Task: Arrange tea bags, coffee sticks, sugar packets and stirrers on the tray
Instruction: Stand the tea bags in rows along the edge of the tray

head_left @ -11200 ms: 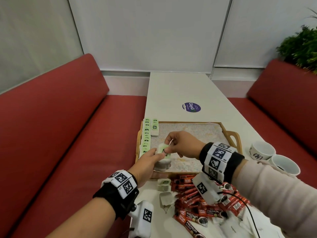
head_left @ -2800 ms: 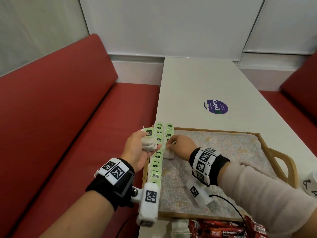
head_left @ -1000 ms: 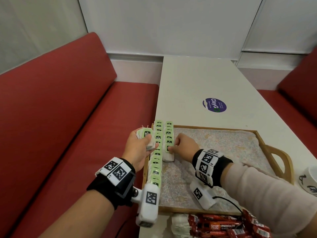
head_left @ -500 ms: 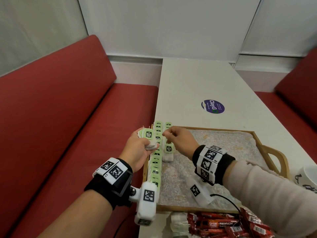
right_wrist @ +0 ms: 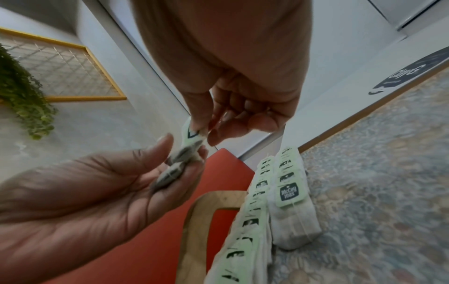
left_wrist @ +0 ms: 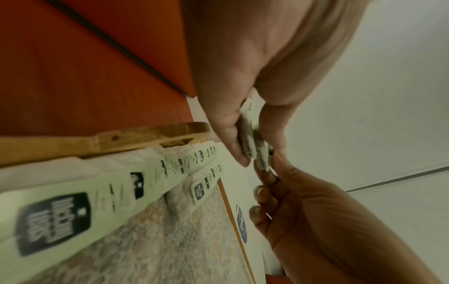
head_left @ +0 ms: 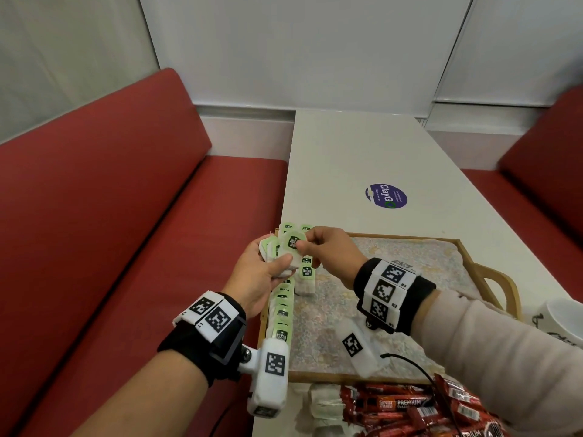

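Setting: red bench seats (head_left: 104, 216) fill the left of the head view and the right edge, with a white counter (head_left: 353, 152) running up the middle toward pale wall panels
Left hand: left hand (head_left: 258, 275), left of centre in the head view, is cupped palm-up and grips a small stack of tea bags (head_left: 268, 250) between thumb and fingers; it hangs over the tray's left rim
Held tea bag: one tea bag (head_left: 292, 247) with a green tag stands at the top of that stack, touching both hands
Tea bag rows: two rows of tea bags (head_left: 282, 313) lie along the left side of the tray, the outer row long and overlapping, the inner row (right_wrist: 289, 194) shorter and just beside it
Tray: wooden tray (head_left: 407, 237) with looped handles sits at the centre of the counter, lined with a pale patterned cloth (head_left: 334, 316)
Right hand: right hand (head_left: 328, 253), just right of the left one, pinches the green tag of the top tea bag between thumb and forefinger, the other fingers curled; this shows in the right wrist view too
Sticker: round dark blue sticker (head_left: 386, 196) lies on the counter, above the tray in the frame
Coffee sticks: heap of red coffee sticks (head_left: 407, 405) lies on the counter at the lower right, outside the tray's near rim, with a few loose white packets (head_left: 321, 402) to its left
Cup: white cup (head_left: 564, 320) at the right edge, only partly in frame
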